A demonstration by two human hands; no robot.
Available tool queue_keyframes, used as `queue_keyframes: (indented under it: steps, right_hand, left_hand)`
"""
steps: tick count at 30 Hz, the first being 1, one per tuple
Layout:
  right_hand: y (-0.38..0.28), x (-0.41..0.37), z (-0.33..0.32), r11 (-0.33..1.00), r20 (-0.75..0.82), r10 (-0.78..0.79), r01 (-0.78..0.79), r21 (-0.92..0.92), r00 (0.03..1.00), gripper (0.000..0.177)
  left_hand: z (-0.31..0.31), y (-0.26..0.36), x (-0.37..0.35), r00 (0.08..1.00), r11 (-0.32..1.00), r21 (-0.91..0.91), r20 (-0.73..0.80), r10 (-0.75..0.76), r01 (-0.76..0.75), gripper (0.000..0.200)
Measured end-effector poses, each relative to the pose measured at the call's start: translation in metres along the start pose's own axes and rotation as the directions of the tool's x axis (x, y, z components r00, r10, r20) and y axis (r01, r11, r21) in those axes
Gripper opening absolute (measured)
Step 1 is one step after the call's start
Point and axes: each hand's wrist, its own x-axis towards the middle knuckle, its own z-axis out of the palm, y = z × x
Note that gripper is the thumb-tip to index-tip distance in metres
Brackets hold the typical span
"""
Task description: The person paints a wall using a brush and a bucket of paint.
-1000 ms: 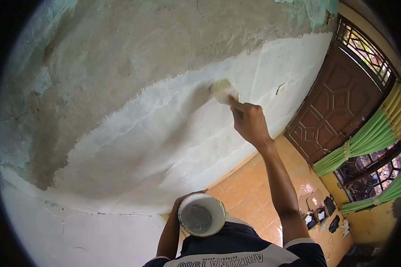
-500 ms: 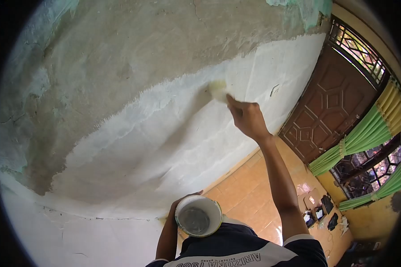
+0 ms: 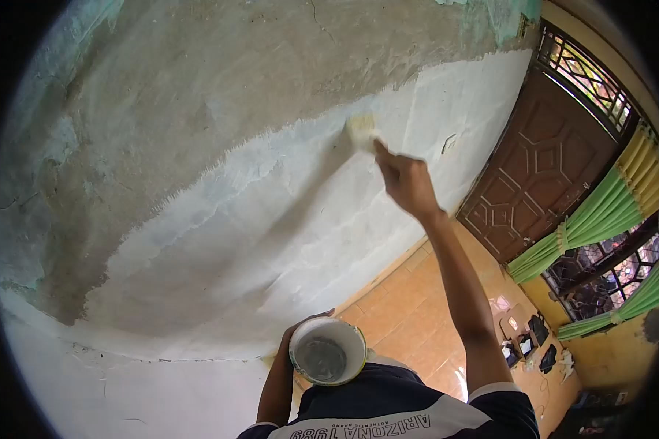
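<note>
My right hand [image 3: 410, 183] is raised at the wall, its fingers closed around the handle of a paintbrush [image 3: 362, 134]. The brush's pale yellowish bristles rest against the white-painted part of the wall [image 3: 227, 212], a little below its border with bare grey plaster [image 3: 220, 88]. Close to my body, my left hand [image 3: 297, 329] is wrapped round the side of a white paint bucket [image 3: 350, 344]. Greyish-white paint shows at the bottom of the bucket. Most of my left hand's fingers are hidden behind it.
To the right stands a brown panelled door [image 3: 538, 161], beside a window with green curtains [image 3: 564, 241]. Orange floor tiles [image 3: 403, 307] run along the wall's foot. Several small items and boxes [image 3: 527, 344] lie on the floor at the right. A socket plate [image 3: 449, 143] sits on the wall.
My right hand and the brush have moved slightly up the wall, toward the bare plaster. The left hand keeps the bucket in nearly the same place.
</note>
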Motion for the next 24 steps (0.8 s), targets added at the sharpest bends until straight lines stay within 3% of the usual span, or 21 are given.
queue_keyframes:
  steps: [1,3,5,9,11,13,15,16,17,19,20,21,23,24]
  right_hand:
    - [0.002,-0.017,0.007,1.0,0.024,-0.026,0.027,-0.017,0.999,0.036]
    - [-0.003,-0.054,0.012,0.988,0.276,0.104,-0.066,-0.143,0.956,0.033]
    - [0.004,-0.094,0.017,0.984,0.441,0.176,-0.16,-0.073,0.88,0.03]
    - [-0.01,-0.169,0.016,0.952,0.457,0.208,-0.287,0.109,0.865,0.03]
    - [-0.023,-0.202,0.005,0.849,0.476,0.252,-0.429,0.31,0.843,0.032]
    - [-0.046,-0.214,-0.021,0.77,0.658,0.269,-0.568,0.292,0.703,0.032]
    - [-0.053,-0.235,-0.031,0.712,0.826,0.209,-0.66,0.237,0.523,0.033]
    - [-0.06,-0.24,-0.035,0.688,0.885,0.166,-0.694,0.213,0.436,0.032]
    - [-0.066,-0.245,-0.038,0.675,0.901,0.157,-0.71,0.201,0.404,0.032]
    - [-0.077,-0.256,-0.039,0.76,0.957,-0.026,-0.616,0.206,0.289,0.031]
    - [-0.078,-0.274,-0.035,0.821,0.938,-0.071,-0.514,0.248,0.339,0.029]
    - [-0.085,-0.283,-0.034,0.81,0.947,-0.083,-0.532,0.246,0.312,0.029]
    - [-0.099,-0.295,-0.027,0.862,0.921,-0.03,-0.456,0.22,0.389,0.028]
    - [-0.105,-0.3,-0.023,0.853,0.922,-0.03,-0.471,0.225,0.386,0.027]
  left_hand:
    - [0.005,0.0,-0.008,0.999,1.0,0.002,-0.025,0.029,-0.029,0.046]
    - [0.0,-0.005,0.0,0.999,0.999,0.009,-0.002,0.035,-0.035,0.054]
    - [-0.005,-0.009,0.011,0.999,0.999,0.021,0.022,0.036,-0.037,0.063]
    - [-0.013,-0.023,0.05,0.989,0.994,-0.034,0.102,0.108,-0.105,0.068]
    - [-0.016,-0.036,0.061,0.981,0.986,-0.077,0.12,0.154,-0.145,0.069]
    - [-0.012,-0.04,0.058,0.964,0.978,-0.117,0.185,0.192,-0.173,0.069]
    - [-0.038,-0.06,0.099,0.968,0.979,-0.159,0.195,0.161,-0.131,0.069]
    - [-0.048,-0.073,0.125,0.951,0.96,-0.068,0.13,0.279,-0.272,0.068]
    - [-0.054,-0.089,0.142,0.915,0.916,0.035,0.076,0.396,-0.399,0.067]
    - [-0.029,-0.077,0.108,0.951,0.949,0.064,0.024,0.308,-0.309,0.065]
    - [-0.011,-0.063,0.078,0.969,0.963,0.117,-0.013,0.246,-0.243,0.062]
    - [0.006,-0.061,0.049,0.976,0.978,-0.069,0.075,0.204,-0.199,0.054]
    - [-0.037,-0.101,0.117,0.955,0.982,-0.119,0.24,0.175,-0.15,0.06]
    - [-0.037,-0.105,0.113,0.958,0.981,-0.139,0.232,0.167,-0.137,0.06]
